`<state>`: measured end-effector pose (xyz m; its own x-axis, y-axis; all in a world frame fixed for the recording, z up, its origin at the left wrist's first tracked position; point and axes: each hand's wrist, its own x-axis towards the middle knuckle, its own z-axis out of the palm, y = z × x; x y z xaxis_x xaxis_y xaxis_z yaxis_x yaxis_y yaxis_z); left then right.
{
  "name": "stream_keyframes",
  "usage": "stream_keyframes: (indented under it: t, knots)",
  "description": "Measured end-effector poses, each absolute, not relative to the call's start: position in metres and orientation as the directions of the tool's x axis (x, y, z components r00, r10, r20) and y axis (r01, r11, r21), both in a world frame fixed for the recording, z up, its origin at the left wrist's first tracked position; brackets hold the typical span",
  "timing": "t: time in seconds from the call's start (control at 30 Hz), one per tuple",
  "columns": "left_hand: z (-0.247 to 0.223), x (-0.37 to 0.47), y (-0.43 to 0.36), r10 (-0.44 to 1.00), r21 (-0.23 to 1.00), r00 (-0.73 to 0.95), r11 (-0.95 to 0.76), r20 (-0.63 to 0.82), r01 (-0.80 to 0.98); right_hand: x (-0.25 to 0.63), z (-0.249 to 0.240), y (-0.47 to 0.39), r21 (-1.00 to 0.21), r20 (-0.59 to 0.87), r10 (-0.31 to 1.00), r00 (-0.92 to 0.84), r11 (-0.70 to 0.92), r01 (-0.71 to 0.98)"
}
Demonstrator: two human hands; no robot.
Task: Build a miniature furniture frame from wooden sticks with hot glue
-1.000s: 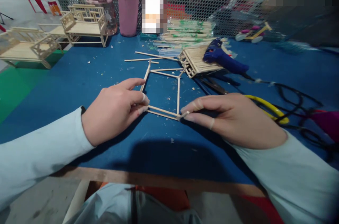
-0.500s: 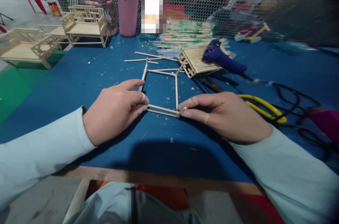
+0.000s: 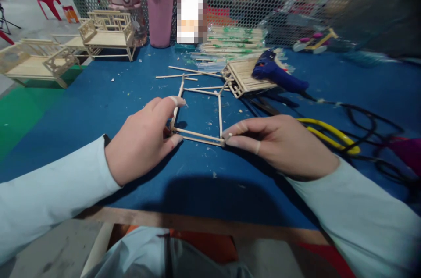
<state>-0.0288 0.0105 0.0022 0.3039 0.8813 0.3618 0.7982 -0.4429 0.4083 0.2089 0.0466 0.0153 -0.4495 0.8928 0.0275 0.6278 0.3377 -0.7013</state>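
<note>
A four-sided frame of thin wooden sticks (image 3: 220, 115) lies on the blue table top between my hands. At its near left corner is my left hand (image 3: 148, 137), with thumb and forefinger apart and the corner between them; its other fingers are partly hidden. My right hand (image 3: 266, 142) pinches the near right corner between thumb and forefinger, where a small stick end shows. Two sticks run side by side along the near edge. Short posts stand up at the far corners.
Behind the frame lie loose sticks (image 3: 177, 68), a slatted wooden piece (image 3: 241, 78) and a blue glue gun (image 3: 279, 76). Yellow-handled pliers (image 3: 332, 134) and black cable are at right. Small wooden benches (image 3: 108, 37), a pink bottle (image 3: 160, 10) and bagged sticks (image 3: 233, 39) stand farther back.
My left thumb and forefinger have spread apart at the near left corner, uncovering more of the near sticks. My right hand keeps its pinch. The whole view has shifted slightly.
</note>
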Motion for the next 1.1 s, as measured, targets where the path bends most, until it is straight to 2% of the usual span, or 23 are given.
stream_keyframes:
  t: [0.23,0.4,0.53,0.7,0.83,0.93,1.1]
  knots:
    - [0.003,-0.027,0.012,0.919,0.561,0.234,-0.382,0.319,0.735,0.205,0.014,0.047,-0.775,0.038,0.95,-0.309,0.223,0.591]
    - [0.003,-0.023,0.011,0.939,0.685,0.196,-0.34,0.282,0.644,0.2,0.019,0.045,-0.868,0.068,0.981,-0.18,0.147,0.474]
    - [0.001,-0.019,0.009,0.938,0.74,0.23,-0.347,0.26,0.577,0.195,0.03,0.044,-0.874,0.148,0.975,-0.167,0.207,0.44]
    - [-0.003,-0.02,0.009,0.925,0.79,0.308,-0.355,0.221,0.5,0.19,0.045,0.046,-0.756,0.321,0.926,-0.198,0.377,0.535]
    - [-0.002,-0.024,0.01,0.903,0.78,0.369,-0.391,0.221,0.489,0.182,0.055,0.049,-0.623,0.428,0.865,-0.262,0.492,0.608]
    - [-0.001,-0.027,0.011,0.898,0.715,0.387,-0.41,0.209,0.567,0.177,0.059,0.048,-0.56,0.446,0.832,-0.328,0.546,0.623]
    - [-0.001,-0.029,0.014,0.906,0.587,0.334,-0.422,0.258,0.691,0.172,0.06,0.048,-0.577,0.439,0.827,-0.351,0.559,0.596]
